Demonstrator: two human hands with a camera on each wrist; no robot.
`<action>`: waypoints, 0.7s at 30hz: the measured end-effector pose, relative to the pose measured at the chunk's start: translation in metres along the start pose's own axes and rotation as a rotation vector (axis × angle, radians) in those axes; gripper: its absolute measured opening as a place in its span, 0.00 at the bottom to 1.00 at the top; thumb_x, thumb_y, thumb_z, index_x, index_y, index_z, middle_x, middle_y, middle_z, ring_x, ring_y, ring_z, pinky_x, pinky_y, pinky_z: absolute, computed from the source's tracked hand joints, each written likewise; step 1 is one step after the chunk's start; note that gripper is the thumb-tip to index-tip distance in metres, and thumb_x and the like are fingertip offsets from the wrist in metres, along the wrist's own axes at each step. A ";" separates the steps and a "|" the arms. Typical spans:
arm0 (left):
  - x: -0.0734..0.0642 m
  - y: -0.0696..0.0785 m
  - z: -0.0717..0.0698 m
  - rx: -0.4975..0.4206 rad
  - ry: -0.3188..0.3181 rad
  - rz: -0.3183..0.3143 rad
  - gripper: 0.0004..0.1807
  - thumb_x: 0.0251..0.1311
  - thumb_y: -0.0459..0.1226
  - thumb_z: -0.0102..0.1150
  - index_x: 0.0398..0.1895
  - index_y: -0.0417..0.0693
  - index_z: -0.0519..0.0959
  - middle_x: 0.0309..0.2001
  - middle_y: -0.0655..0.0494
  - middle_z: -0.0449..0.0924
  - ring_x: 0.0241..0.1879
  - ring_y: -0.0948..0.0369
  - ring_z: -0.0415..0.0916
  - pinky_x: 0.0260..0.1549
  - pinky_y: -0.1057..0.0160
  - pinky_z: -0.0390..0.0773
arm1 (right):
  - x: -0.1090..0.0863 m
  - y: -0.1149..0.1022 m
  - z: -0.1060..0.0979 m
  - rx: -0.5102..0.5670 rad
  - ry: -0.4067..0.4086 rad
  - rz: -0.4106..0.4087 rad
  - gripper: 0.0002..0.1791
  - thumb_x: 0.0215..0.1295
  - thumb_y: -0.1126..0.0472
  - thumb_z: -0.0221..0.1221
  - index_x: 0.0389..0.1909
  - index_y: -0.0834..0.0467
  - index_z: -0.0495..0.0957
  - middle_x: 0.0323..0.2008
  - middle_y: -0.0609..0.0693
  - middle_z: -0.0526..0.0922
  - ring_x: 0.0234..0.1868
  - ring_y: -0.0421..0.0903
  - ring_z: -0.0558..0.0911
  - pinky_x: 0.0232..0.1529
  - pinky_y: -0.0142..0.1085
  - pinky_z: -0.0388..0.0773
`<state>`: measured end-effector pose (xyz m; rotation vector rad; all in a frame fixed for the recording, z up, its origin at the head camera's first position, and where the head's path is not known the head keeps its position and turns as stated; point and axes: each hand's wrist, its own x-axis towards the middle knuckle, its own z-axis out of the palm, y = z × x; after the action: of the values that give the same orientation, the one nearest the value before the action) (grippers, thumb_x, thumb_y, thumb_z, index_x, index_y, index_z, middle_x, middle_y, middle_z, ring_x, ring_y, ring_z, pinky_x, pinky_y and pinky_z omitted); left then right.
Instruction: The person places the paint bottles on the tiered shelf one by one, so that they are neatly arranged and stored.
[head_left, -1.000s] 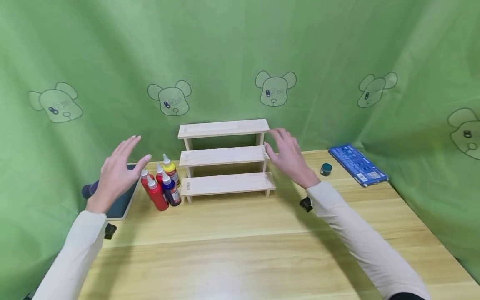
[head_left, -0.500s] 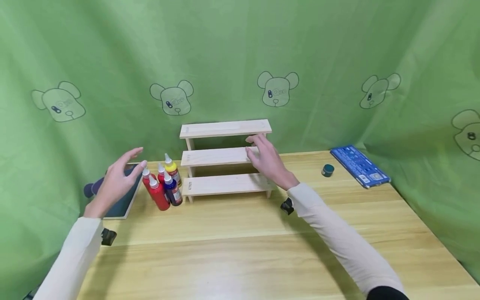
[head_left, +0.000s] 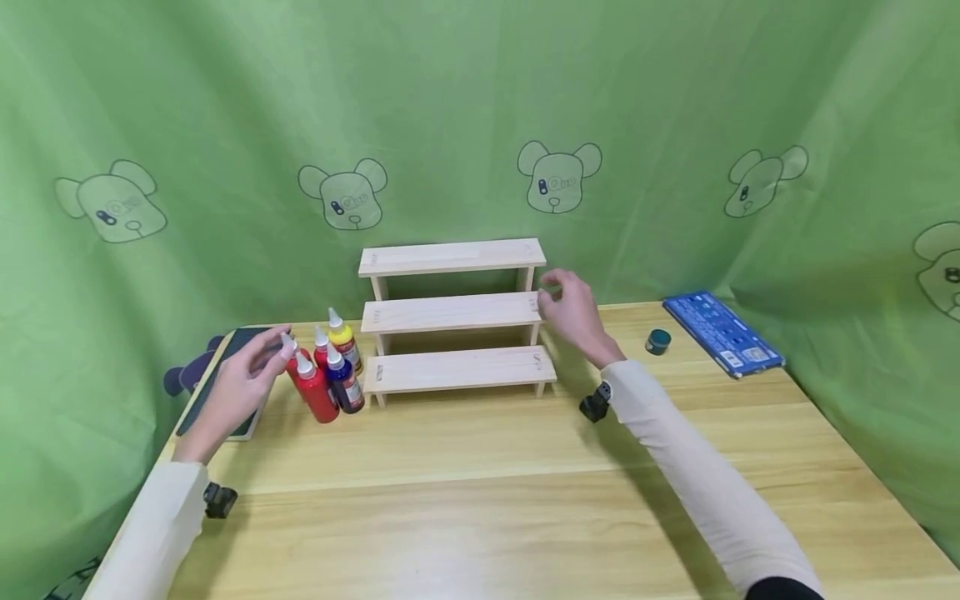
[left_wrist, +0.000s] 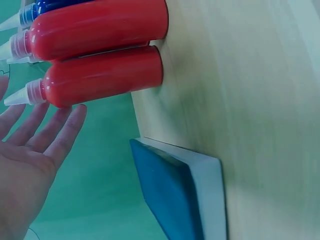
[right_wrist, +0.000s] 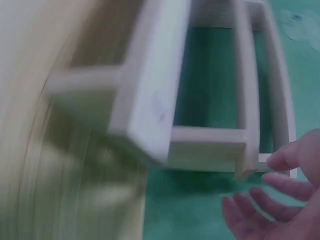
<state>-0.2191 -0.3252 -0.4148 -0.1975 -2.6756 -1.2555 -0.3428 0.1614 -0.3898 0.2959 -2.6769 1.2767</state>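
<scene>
My left hand (head_left: pixel 234 392) is beside the white pointed cap of the outermost red paint bottle (left_wrist: pixel 105 77), thumb and fingers around the cap in the head view. In the left wrist view its fingers (left_wrist: pixel 65 132) stretch loosely up to the bottle; whether they touch it is unclear. Another red bottle (head_left: pixel 318 396), a blue one (head_left: pixel 345 387) and a yellow one (head_left: pixel 342 337) stand close together there. My right hand (head_left: pixel 576 317), fingers loosely bent and holding nothing, hovers by the right end of the middle tier of a three-tier wooden shelf (head_left: pixel 450 313).
A dark board (left_wrist: pixel 165 190) and a purple object (head_left: pixel 193 372) lie left of the bottles. To the right are a small dark green jar (head_left: pixel 657 341) and a blue flat pack (head_left: pixel 722 333). Green curtain (head_left: pixel 450 100) surrounds the wooden table (head_left: pixel 480 500).
My left hand has lowered toward the red bottle's cap, its fingers drawing closer to the thumb. The right hand swung left over the middle tier, then back right. Shelf and bottles stayed put.
</scene>
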 end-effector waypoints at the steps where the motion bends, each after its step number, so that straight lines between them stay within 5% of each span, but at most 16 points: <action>1: -0.001 -0.002 0.000 0.003 0.001 0.002 0.33 0.80 0.51 0.51 0.79 0.43 0.65 0.71 0.34 0.72 0.69 0.36 0.72 0.66 0.50 0.78 | 0.001 0.000 -0.001 0.043 -0.017 0.035 0.21 0.77 0.65 0.53 0.66 0.69 0.71 0.60 0.65 0.77 0.53 0.60 0.81 0.49 0.43 0.87; 6: -0.002 -0.009 0.001 0.005 -0.005 0.008 0.32 0.79 0.47 0.55 0.77 0.39 0.66 0.70 0.34 0.73 0.67 0.37 0.74 0.55 0.81 0.75 | 0.004 -0.002 -0.008 0.249 -0.113 0.211 0.22 0.79 0.64 0.52 0.67 0.71 0.70 0.57 0.67 0.75 0.48 0.58 0.79 0.41 0.37 0.90; 14: 0.001 -0.010 0.006 0.003 0.002 0.017 0.30 0.75 0.38 0.62 0.73 0.32 0.69 0.67 0.29 0.75 0.63 0.34 0.76 0.48 0.88 0.70 | 0.013 0.013 -0.015 0.502 -0.266 0.459 0.28 0.77 0.67 0.55 0.75 0.67 0.64 0.55 0.58 0.74 0.46 0.48 0.78 0.45 0.32 0.88; 21: -0.001 -0.016 0.008 0.028 0.017 0.012 0.27 0.75 0.38 0.62 0.70 0.32 0.72 0.64 0.29 0.77 0.61 0.35 0.78 0.48 0.87 0.72 | 0.018 0.026 -0.015 0.659 -0.344 0.487 0.33 0.79 0.69 0.53 0.81 0.62 0.58 0.55 0.56 0.76 0.44 0.44 0.84 0.49 0.33 0.87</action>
<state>-0.2225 -0.3287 -0.4320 -0.1977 -2.6719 -1.2098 -0.3660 0.1876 -0.3959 -0.0911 -2.5814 2.4519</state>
